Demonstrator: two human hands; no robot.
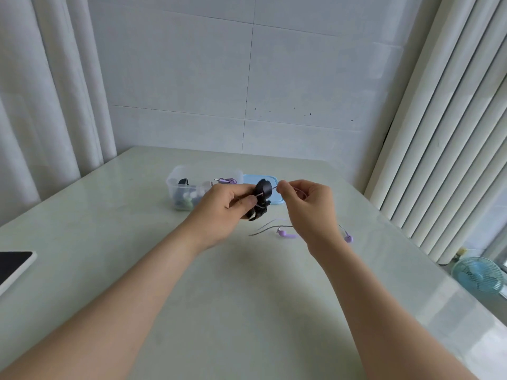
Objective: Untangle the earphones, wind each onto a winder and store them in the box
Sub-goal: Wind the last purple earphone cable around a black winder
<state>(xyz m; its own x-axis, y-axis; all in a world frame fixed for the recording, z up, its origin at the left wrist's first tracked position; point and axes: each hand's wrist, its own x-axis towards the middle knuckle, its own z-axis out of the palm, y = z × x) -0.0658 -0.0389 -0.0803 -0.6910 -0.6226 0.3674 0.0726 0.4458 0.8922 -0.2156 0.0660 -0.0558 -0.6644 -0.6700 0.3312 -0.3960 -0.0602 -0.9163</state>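
Winding step. Your left hand (227, 204) grips the black winder (262, 197) above the surface (137, 215); your right hand (304, 198) pinches the purple earphone cable (274, 187) beside it. Both earbuds (285, 233) trail on the surface. Keep light tension, lay turns side by side. The box (175, 185) sits open behind.

Both bare forearms reach in from 7 and 5 o'clock, hands raised close together. The left hand (227, 207) grips the winder (265, 187). At its 3 o'clock, the right hand (307, 204) pinches the cable (275, 187).
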